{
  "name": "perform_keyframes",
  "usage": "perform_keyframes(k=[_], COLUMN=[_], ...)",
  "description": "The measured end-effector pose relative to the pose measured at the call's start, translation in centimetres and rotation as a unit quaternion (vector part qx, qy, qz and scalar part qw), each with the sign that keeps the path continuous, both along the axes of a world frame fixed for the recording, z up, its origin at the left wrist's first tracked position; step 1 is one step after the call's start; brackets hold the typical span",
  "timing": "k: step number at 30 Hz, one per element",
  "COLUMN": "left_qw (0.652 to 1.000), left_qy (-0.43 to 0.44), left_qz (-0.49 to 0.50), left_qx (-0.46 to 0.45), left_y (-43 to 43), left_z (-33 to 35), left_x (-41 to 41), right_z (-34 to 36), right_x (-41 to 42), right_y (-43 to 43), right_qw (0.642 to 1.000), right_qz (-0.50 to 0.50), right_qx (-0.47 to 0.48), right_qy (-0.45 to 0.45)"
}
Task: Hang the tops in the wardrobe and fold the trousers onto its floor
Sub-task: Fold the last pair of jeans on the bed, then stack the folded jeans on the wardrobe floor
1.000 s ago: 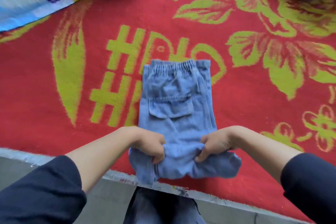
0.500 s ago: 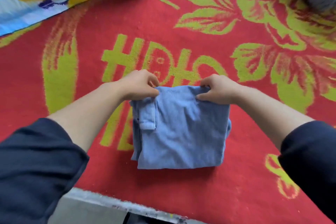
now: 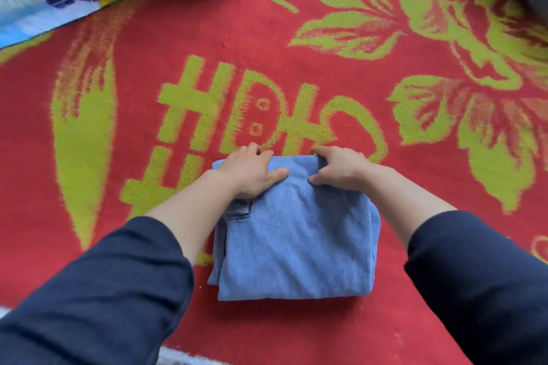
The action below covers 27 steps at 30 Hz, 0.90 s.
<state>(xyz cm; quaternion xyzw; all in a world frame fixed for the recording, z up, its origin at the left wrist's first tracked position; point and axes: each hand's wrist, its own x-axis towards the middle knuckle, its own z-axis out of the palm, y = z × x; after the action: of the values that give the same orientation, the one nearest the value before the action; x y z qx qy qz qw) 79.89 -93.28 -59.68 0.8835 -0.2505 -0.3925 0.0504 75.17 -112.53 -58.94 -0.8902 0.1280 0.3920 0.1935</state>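
Since half a second ago both hands have sunk lower onto the far edge of the folded trousers [image 3: 296, 240], and the bundle, a second ago a long strip with its waistband away from the person, is now doubled into a near-square pad with its closed fold on the near side. It lies on the red blanket [image 3: 355, 53], not yet on any wardrobe floor (no wardrobe is in view). The left hand [image 3: 249, 173] sits on the far-left corner, its fingers [image 3: 252, 151] curled over the far edge and its thumb stretched flat across the denim toward the middle. The right hand [image 3: 341, 169] mirrors it on the far-right part, fingers [image 3: 326, 152] hooked over the same edge with the thumb on top, so each pinches the layers there. The whole pad therefore lies on the person's side of the fingers, between the two forearms, with neither hand nearer, and any lift probably starts from that far edge.
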Motion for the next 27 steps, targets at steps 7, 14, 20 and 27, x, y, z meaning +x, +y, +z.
perform_keyframes(k=[7, 14, 20, 27], left_qw=[0.995, 0.996, 0.989, 0.971], left_qy=[0.087, -0.049, -0.072, -0.224], left_qz=[0.037, -0.051, -0.111, -0.078], left_qx=[0.034, -0.05, -0.069, -0.008], left_y=[-0.5, 2.4, 6.4, 7.6], left_z=[1.2, 3.7, 6.4, 8.8], left_x=[0.1, -4.8, -13.1, -24.1], right_z=[0.9, 3.0, 5.2, 7.7], right_x=[-0.2, -7.6, -16.8, -24.5], right_y=[0.6, 2.1, 5.4, 7.2], right_qw=[0.995, 0.989, 0.968, 0.929], right_qz=[0.004, 0.059, 0.029, 0.184], right_qx=[0.008, -0.005, 0.038, -0.032], right_qy=[0.099, -0.133, -0.246, -0.319])
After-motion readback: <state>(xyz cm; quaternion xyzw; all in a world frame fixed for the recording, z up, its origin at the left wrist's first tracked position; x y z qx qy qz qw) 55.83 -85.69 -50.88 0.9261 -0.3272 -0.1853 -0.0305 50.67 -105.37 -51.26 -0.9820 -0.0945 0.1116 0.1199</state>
